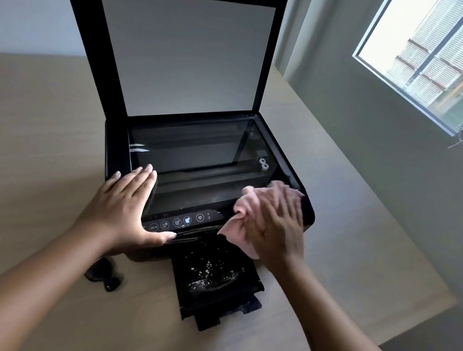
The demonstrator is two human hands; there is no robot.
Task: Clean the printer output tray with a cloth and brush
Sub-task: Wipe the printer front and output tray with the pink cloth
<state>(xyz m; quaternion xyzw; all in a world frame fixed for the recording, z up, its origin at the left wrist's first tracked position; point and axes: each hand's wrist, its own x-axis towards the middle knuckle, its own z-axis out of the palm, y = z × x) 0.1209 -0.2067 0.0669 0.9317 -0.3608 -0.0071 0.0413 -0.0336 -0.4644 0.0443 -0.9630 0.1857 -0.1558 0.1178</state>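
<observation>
A black printer (204,178) stands on a pale wooden tabletop (28,129), its scanner lid (178,51) raised. Its output tray (215,283) juts toward us at the near side, speckled with pale crumbs and dust. Our left hand (125,206) lies flat, fingers spread, on the printer's near left corner, holding nothing. Our right hand (276,223) presses a pink cloth (243,223) onto the near right corner; motion blur hides whether that grip is closed. A dark brush (103,273) lies left of the tray, partly hidden by the left forearm.
</observation>
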